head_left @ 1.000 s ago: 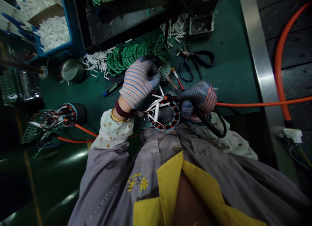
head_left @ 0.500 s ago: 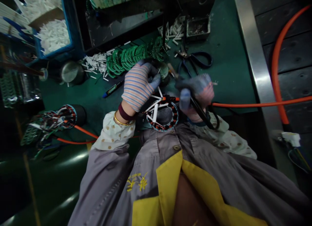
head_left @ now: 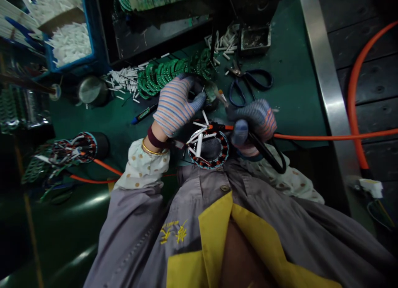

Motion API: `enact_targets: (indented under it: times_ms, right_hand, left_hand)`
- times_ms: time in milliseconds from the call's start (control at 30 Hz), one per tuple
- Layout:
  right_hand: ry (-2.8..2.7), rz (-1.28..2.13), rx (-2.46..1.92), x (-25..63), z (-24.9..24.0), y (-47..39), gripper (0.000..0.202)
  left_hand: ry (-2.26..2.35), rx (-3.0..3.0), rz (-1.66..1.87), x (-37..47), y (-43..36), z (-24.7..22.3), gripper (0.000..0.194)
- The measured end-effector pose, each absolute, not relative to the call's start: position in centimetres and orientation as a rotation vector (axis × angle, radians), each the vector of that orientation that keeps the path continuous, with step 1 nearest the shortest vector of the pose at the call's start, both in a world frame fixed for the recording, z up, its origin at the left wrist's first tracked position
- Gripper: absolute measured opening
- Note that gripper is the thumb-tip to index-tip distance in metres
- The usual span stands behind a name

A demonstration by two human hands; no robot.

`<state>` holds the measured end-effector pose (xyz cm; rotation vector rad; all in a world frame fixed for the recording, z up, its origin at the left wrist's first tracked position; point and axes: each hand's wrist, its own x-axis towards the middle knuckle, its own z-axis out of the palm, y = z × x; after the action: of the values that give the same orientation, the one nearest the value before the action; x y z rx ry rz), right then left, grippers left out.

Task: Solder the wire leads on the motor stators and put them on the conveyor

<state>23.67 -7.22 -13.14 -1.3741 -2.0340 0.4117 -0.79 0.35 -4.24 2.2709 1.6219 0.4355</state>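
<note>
A round motor stator with copper windings and white sleeved leads sits at the bench edge against my grey jacket. My left hand, in a striped glove, pinches a thin white-sleeved lead above the stator. My right hand, also gloved, grips black-handled scissors whose handles trail toward my right sleeve. A small brush sticks out just above this hand. An orange cable runs from the stator off to the right.
Blue-handled scissors lie on the green bench. Green ring parts and loose white sleeves lie behind my hands. A blue bin of white sleeves stands far left. A second wired stator lies at left beside a metal cup.
My right hand lifted up with the black scissors half a second ago and has come back down beside the stator. My left hand stays pinched on the lead.
</note>
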Motion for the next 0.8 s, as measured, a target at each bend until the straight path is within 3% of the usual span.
enact_targets:
  times_ms: [433,800]
  right_hand:
    - [-1.899,0.261,-1.246,24.0,-13.7,-8.1,0.067]
    - [-1.846,0.059,-1.342,23.4,-13.8,-8.5,0.073]
  left_hand:
    - [1.542,2.369,0.279,-1.0,1.2,-2.9,0.010]
    - [1.619,2.307,0.393,-0.6,0.4,-3.1,0.009]
